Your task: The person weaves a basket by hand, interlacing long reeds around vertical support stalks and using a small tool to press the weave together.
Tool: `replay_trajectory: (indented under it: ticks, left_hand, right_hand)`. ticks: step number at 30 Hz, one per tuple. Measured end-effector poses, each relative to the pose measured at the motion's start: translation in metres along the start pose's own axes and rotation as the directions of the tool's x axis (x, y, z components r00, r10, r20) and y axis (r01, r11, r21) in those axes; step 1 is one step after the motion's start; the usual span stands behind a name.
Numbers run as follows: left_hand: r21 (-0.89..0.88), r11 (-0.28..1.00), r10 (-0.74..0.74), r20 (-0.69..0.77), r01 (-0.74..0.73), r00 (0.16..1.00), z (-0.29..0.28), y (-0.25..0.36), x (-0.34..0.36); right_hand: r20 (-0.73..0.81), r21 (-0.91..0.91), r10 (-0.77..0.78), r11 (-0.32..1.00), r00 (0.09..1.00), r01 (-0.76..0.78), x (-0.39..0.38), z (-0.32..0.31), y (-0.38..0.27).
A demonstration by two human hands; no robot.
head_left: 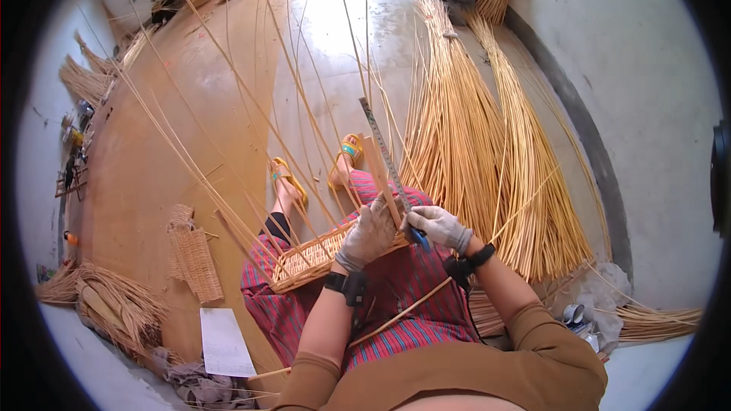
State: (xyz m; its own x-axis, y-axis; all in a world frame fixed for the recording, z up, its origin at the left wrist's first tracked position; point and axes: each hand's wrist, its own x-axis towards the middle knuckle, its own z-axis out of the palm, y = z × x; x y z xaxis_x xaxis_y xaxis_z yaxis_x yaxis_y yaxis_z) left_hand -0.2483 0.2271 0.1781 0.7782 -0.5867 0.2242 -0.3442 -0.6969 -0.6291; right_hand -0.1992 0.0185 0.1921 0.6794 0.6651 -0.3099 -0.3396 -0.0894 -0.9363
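Observation:
A partly woven wicker basket (pixel 311 259) with long upright rods lies across my lap on striped pink cloth. My left hand (pixel 369 228), in a pale work glove, grips a flat wooden slat (pixel 375 158) standing upright at the basket's right end. My right hand (pixel 438 226), also gloved, is closed on a tape measure (pixel 419 238) with blue on its case. Its extended blade (pixel 373 125) rises alongside the slat, tilted toward the upper left. Some of the basket's right end is hidden behind my left hand.
Large willow-rod bundles (pixel 457 129) lie to my right, near the wall. At my left are woven pieces (pixel 194 262), a white paper (pixel 225 341) and more bundles (pixel 114 304). A plastic bag (pixel 609 289) lies lower right. Another person (pixel 164 0) sits at the far upper left.

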Motion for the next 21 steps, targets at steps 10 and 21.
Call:
replay_trajectory:
  ticks: [10,21]
  left_hand:
    - [0.193,0.978,-0.097,0.062,0.083,0.993,0.016,-0.014,-0.011]
    - [0.905,0.39,0.107,0.138,-0.169,0.985,-0.004,-0.036,0.0]
  right_hand:
    - [-0.006,-0.049,0.162,0.985,0.987,-0.163,-0.022,0.021,0.042]
    - [-0.066,-0.041,0.113,0.992,0.991,-0.116,-0.016,0.022,0.028]
